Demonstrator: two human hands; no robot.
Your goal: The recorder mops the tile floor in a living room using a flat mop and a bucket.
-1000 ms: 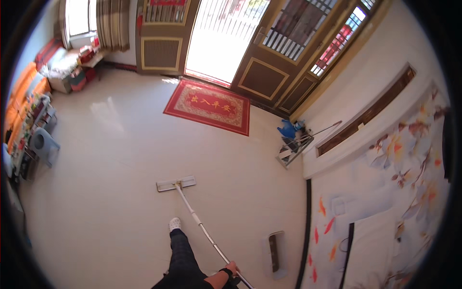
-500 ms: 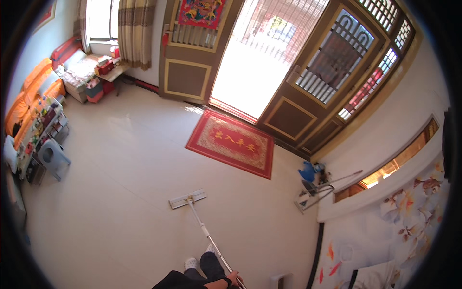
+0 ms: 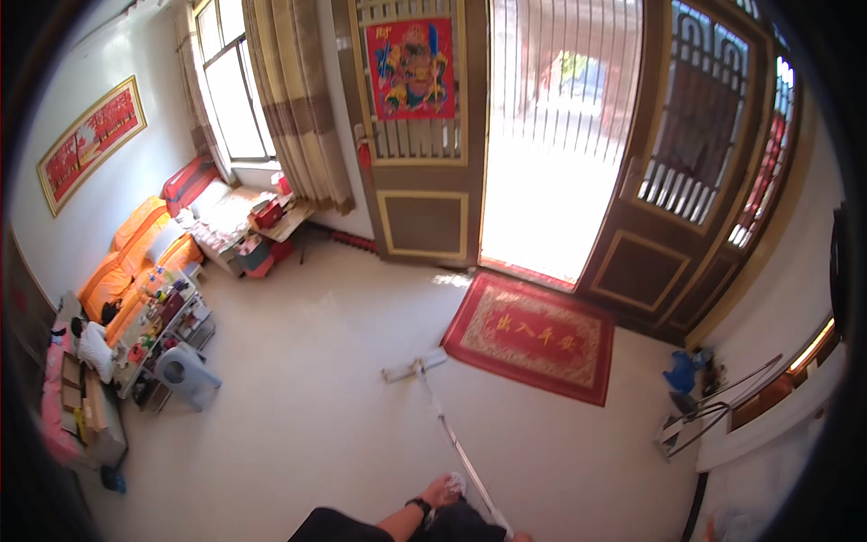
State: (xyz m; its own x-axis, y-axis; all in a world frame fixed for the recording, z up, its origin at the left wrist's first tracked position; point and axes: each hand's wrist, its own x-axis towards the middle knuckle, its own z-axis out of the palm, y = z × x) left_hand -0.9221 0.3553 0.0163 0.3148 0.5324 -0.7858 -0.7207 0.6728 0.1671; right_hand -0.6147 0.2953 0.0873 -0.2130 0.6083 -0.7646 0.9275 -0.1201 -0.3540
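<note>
A flat mop [image 3: 433, 358] with a pale rectangular head rests on the floor, just left of the red doormat. Its silver pole runs down and right to the bottom edge. There, a sliver of my right hand [image 3: 522, 537] shows closed around the pole's upper end. My left hand [image 3: 440, 491], with a black band on its wrist, is beside the pole and appears apart from it. Its fingers are too small and blurred to read. A white patterned shoe [image 3: 458, 484] shows partly behind that hand, above my dark trouser leg.
The red doormat [image 3: 533, 338] lies before an open doorway with a strip curtain [image 3: 562, 99]. At left stand a grey-blue stool [image 3: 187, 376], a cluttered table [image 3: 135, 363] and an orange sofa [image 3: 107, 282]. A metal-framed item [image 3: 700, 425] and a blue bag [image 3: 679, 372] sit by the right wall.
My view has tilted up and turned left. The mop head is now closer to the doormat. My left hand, earlier on the pole, now appears off it.
</note>
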